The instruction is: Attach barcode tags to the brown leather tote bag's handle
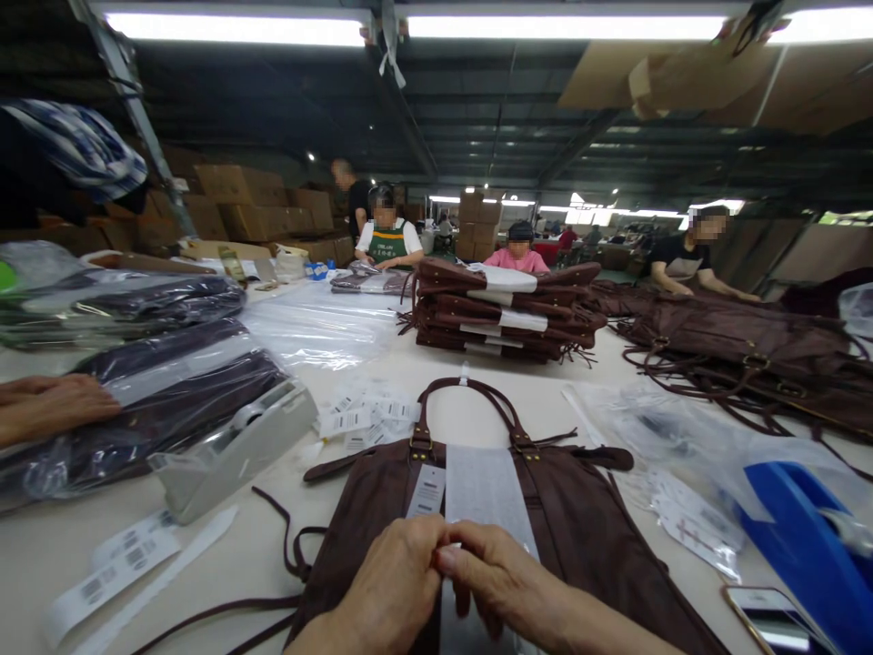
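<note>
A dark brown handbag lies flat in front of me, its two handles arching away and held together at the top by a small white wrap. Down its middle runs a strip of white paper, with a grey printed hang tag beside it. Over the strip, my left hand and my right hand meet with curled fingers. Both are pinched closed at their fingertips. Whatever lies between them is too small or hidden to make out.
A grey tape dispenser stands left, a blue one right near a phone. Barcode labels lie at left. Stacked brown bags stand behind. Another person's hand rests on plastic-wrapped bags.
</note>
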Tool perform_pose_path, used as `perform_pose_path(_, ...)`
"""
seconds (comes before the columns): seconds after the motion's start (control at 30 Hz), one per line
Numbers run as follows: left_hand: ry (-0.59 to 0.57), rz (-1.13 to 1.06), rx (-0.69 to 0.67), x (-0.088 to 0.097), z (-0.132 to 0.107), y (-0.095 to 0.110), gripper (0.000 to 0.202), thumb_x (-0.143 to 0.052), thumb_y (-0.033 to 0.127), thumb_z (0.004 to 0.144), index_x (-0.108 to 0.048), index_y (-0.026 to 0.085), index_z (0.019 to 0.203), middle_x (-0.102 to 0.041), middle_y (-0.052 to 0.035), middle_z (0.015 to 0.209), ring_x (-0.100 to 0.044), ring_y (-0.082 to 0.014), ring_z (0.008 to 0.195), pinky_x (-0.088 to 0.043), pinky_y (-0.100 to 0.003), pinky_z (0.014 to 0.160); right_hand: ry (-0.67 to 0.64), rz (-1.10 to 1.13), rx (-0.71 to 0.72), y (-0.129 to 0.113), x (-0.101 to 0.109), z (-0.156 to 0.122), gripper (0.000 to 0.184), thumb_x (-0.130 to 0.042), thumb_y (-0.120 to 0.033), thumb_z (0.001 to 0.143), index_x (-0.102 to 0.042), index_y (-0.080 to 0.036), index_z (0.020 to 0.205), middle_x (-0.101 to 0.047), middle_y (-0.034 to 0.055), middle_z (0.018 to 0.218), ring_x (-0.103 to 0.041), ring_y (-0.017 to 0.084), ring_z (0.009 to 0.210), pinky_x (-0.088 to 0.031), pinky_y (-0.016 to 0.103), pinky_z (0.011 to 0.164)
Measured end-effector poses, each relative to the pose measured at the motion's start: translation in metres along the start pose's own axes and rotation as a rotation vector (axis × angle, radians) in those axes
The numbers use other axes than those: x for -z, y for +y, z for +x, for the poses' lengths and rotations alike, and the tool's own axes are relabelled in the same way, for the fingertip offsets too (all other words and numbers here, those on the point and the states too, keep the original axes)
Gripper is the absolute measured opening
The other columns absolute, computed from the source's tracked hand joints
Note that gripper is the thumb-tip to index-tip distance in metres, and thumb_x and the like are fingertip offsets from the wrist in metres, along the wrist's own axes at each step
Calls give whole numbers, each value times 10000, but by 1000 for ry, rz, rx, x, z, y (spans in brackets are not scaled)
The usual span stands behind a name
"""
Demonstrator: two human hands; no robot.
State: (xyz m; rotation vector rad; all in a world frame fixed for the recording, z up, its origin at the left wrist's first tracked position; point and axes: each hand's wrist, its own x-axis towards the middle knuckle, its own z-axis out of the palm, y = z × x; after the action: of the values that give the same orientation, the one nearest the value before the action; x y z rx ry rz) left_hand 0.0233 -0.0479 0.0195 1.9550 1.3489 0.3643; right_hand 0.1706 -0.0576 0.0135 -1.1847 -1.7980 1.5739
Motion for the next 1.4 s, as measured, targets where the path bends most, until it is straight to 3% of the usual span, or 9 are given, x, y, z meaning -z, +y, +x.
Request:
perform_pose_path(0.07,46,70,29,5,2,-10,156,-418,174,688,-563,184,631,-601,1,623,-535,-133,614,-298,-229,542,47,66,-60,7,-2,11,266,-476,-370,766,-600,-135,784,-429,-58,512,-355,46,428,-302,164,434)
perform_pose_path(0.23,32,29,-11,26,30,-30,136,-457,216,688,-581,183,645,-581,25,601,-530,-118,615,-321,-207,547,257,34,-34,19,9,37,190,-512,-285,684,-570,-132,587,-399,-58,459,-346,55,445,-257,186,439)
perform_pose_path(0.37,253,136,132,44,83,-49,213,-398,178,731,-609,167,705,-631,-40,755,-560,-152,771,-377,-231,694,462,-38,-28,25,26,62,229,-514,-325,694,-587,-135,589,-405,-54,452,-352,66,452,-266,196,445)
perform_pose_path(0.47,328,155,245,44,119,-66,255,-372,185,750,-618,142,700,-632,-103,783,-565,-191,816,-382,-278,735,580,-154,-21,31,36,80,244,-509,-332,712,-603,-140,594,-462,-37,469,-399,83,474,-286,202,459)
perform_pose_path(0.6,344,55,323,29,144,-83,173,-509,304,688,-603,161,662,-623,-76,696,-570,-206,737,-391,-290,661,614,-416,-52,29,44,95,221,-501,-306,751,-649,-176,649,-605,1,592,-525,122,590,-340,213,540)
perform_pose_path(0.87,353,-392,308,18,152,-87,131,-541,40,512,-525,135,601,-519,26,526,-485,-97,523,-364,-203,504,584,-837,-110,26,40,122,199,-473,-300,810,-652,-224,765,-662,25,795,-592,157,758,-353,229,631)
perform_pose_path(1.17,345,-658,222,21,145,-88,187,-537,-21,478,-557,122,597,-516,43,490,-446,-82,497,-332,-210,500,580,-1000,-153,37,31,136,218,-422,-285,838,-619,-205,792,-651,38,820,-601,164,744,-349,237,589)
perform_pose_path(1.3,270,-760,213,18,148,-83,137,-558,-17,551,-577,99,620,-510,37,494,-449,-77,489,-354,-211,508,618,-1012,-157,38,21,149,223,-403,-262,845,-614,-192,827,-652,48,806,-604,161,728,-347,232,581)
perform_pose_path(1.4,268,-837,239,36,132,-100,79,-573,173,734,-579,98,755,-566,2,669,-499,-86,573,-428,-228,547,647,-976,-151,46,14,144,232,-398,-270,846,-617,-194,833,-656,53,796,-605,166,713,-352,234,580)
